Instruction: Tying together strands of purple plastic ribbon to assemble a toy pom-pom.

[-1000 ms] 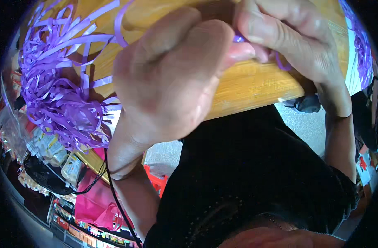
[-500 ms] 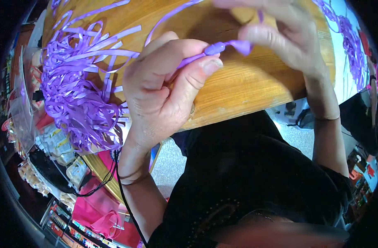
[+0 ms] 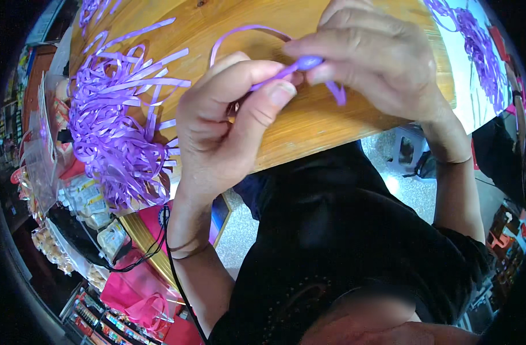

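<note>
A purple ribbon [image 3: 248, 27] arches above the table between my two hands. On it sits a small, glossy purple oval piece [image 3: 309, 61], like a bead or clasp. My left hand [image 3: 220, 123] is closed, thumb and forefinger pinching the ribbon just left of that piece. From the right, my right hand [image 3: 383, 63] grips the oval piece with fingertips and thumb, partly covering it. A short ribbon tail [image 3: 338, 95] hangs below the right fingers.
A heap of purple ribbons [image 3: 116, 123] lies at the left of the wooden table [image 3: 309, 138]. More purple ribbons [image 3: 484, 63] rest on a white surface at far right. Lower left are packaged goods [image 3: 85, 201], a black cable [image 3: 170, 253] and a pink bag [image 3: 136, 293].
My right hand has moved left and down onto the oval piece, which was bare before. The ribbon tail that pointed right now hangs down. My left hand keeps its pinch.
</note>
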The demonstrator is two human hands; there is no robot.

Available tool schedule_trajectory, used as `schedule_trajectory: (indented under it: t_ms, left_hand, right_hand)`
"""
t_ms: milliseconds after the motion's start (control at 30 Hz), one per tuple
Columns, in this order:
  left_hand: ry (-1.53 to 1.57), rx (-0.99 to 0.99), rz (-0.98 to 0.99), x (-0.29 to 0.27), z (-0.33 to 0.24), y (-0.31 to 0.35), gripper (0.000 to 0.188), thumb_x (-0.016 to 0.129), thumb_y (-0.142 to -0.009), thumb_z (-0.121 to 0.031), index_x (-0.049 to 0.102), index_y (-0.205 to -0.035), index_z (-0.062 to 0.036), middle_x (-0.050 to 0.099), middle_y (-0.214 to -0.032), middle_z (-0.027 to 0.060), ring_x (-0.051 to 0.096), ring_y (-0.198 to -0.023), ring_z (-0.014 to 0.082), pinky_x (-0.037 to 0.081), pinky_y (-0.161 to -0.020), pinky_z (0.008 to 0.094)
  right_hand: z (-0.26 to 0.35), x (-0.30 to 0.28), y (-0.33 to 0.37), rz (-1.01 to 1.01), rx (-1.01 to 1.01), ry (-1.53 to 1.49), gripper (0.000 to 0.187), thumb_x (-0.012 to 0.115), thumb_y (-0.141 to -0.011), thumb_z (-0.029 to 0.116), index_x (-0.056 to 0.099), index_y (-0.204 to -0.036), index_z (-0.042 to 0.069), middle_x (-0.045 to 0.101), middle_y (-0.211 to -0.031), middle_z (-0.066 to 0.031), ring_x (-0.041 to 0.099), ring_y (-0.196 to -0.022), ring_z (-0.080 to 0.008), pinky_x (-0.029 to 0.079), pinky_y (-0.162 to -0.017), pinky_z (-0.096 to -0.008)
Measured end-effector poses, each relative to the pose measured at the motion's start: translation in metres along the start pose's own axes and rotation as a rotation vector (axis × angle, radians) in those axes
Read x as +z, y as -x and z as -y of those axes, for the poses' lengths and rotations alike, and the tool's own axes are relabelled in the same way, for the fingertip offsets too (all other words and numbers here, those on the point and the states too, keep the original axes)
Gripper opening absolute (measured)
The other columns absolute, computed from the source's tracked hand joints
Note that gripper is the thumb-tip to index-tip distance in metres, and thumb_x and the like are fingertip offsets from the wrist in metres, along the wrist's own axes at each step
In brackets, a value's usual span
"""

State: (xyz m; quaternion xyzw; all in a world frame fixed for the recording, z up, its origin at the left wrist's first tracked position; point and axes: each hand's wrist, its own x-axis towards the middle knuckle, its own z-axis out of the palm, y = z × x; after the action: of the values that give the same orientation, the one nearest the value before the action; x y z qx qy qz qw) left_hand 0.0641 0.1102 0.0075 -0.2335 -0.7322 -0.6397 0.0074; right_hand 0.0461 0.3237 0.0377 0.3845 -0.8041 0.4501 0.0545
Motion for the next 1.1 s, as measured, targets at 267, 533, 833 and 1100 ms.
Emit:
schedule_trajectory:
  t_ms: [267,533,833,1100]
  left_hand:
    - [0.084,-0.099,-0.002,-0.014,0.002,0.001,0.011,0.059,-0.086,-0.008,0.067,-0.088,-0.0007,0.056,-0.074,-0.0007,0.046,-0.065,0.0066,0.035,-0.062,0.0186]
    - [0.374,-0.255,0.143,-0.001,0.028,-0.009,0.015,0.059,-0.085,-0.009,0.064,-0.095,0.0017,0.060,-0.081,0.0024,0.050,-0.068,0.0073,0.040,-0.064,0.0209]
    - [0.290,-0.291,-0.079,0.016,0.053,-0.011,0.034,0.055,-0.087,-0.003,0.051,-0.120,0.0015,0.056,-0.116,0.0121,0.058,-0.100,0.0202,0.044,-0.089,0.0312]
    - [0.156,-0.281,0.004,0.043,0.053,-0.018,0.017,0.055,-0.088,-0.001,0.061,-0.103,0.0011,0.057,-0.092,0.0049,0.057,-0.077,0.0108,0.048,-0.071,0.0223]
  right_hand:
    - [-0.020,-0.034,0.034,-0.337,0.314,-0.718,0.015,0.052,-0.090,0.012,0.064,-0.091,0.002,0.057,-0.069,-0.0037,0.052,-0.058,-0.0105,0.039,-0.048,-0.0238]
    - [-0.021,-0.091,0.073,-0.564,0.299,-1.245,0.029,0.044,-0.094,0.022,0.058,-0.093,-0.003,0.033,-0.058,0.0057,0.034,-0.055,-0.0082,0.031,-0.045,-0.0214]
    - [-0.069,-0.167,0.097,-0.704,0.102,-1.085,0.017,0.049,-0.092,0.016,0.057,-0.093,0.000,0.053,-0.069,-0.0017,0.042,-0.052,-0.0093,0.035,-0.044,-0.0221]
    - [-0.084,-0.299,0.173,-0.670,-0.201,-1.588,0.018,0.061,-0.087,0.019,0.063,-0.095,0.003,0.059,-0.077,-0.0001,0.051,-0.062,-0.0054,0.038,-0.055,-0.0172]
